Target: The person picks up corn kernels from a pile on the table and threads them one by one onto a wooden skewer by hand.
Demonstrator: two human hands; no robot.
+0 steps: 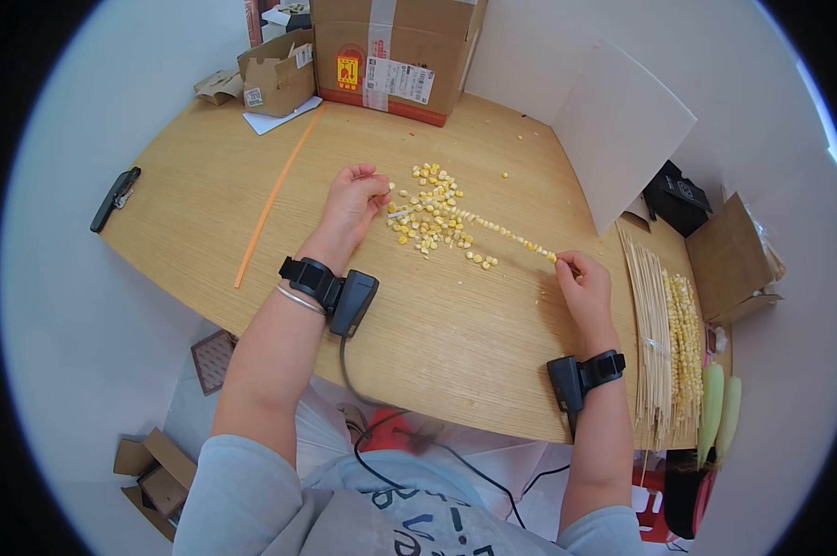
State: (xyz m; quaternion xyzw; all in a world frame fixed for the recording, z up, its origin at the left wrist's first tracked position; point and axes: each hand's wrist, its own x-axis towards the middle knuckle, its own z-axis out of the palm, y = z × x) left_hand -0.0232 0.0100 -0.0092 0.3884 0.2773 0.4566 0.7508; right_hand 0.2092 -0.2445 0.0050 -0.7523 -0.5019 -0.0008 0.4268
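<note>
Two hands work above the table [437,343]: the left hand [352,206] pinches a kernel [392,186] beside the pile [428,221]; the right hand [587,289] grips one end of the kernel-strung skewer [502,230], mid-table. At the far edge stand a taped box [395,46], contents hidden, and a small carton [278,79], contents unclear.

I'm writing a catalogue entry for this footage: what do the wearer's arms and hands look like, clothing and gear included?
Both hands, left and right, are bare. Each wrist has a black strap carrying a boxy black device with a dark cable. A thin silvery bracelet circles the left wrist. The sleeves are short and pale grey-blue.
</note>
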